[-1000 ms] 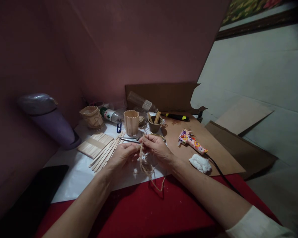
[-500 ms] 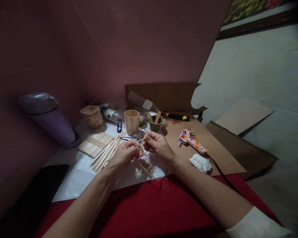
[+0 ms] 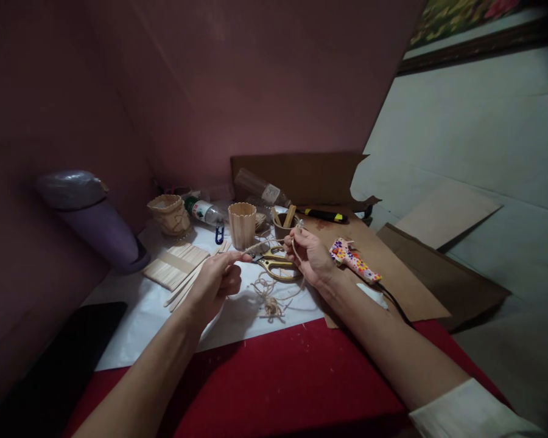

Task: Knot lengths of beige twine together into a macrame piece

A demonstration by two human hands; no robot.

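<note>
A strand of twine (image 3: 270,243) runs between my hands. My left hand (image 3: 219,281) pinches one end of it, with the index finger stretched along the strand. My right hand (image 3: 311,255) grips the other part between thumb and fingers, and a loop hangs below it. Under the strand lie gold-handled scissors (image 3: 274,266). A loose tangle of twine (image 3: 271,306) rests on the white paper nearer to me. Just behind the hands stands a cup of wooden sticks (image 3: 242,226).
Left are a stick bundle (image 3: 173,266), a twine-wrapped cup (image 3: 168,214) and a purple bottle (image 3: 100,228). A small pot (image 3: 284,226), plastic bottles (image 3: 205,211) and a cutter (image 3: 324,215) lie behind. A flowered glue gun (image 3: 354,260) sits right on cardboard (image 3: 411,298).
My hands have moved apart, the right one to the right and the left one to the left. The twine now stretches between them, and the scissors' handles have come into view.
</note>
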